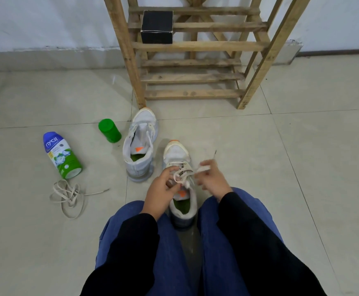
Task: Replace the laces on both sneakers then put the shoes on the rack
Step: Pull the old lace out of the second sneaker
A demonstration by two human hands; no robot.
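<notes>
Two white sneakers with orange tabs and green insoles stand on the tiled floor. The near sneaker [177, 153] sits between my knees, toe pointing away, with a cream lace [182, 173] partly threaded through its eyelets. My left hand [161, 189] pinches the lace over the tongue. My right hand [211, 178] pinches the other lace end and holds it up to the right. The far sneaker [139, 146] stands to the left with no lace through most of its eyelets. A loose cream lace [67, 194] lies tangled on the floor at the left.
A wooden slatted rack [195, 47] stands against the wall ahead, with a black box [157, 26] on a shelf. A blue-and-green bottle [62, 155] lies on the floor at left, and a green cup [109, 130] lies beside the far sneaker.
</notes>
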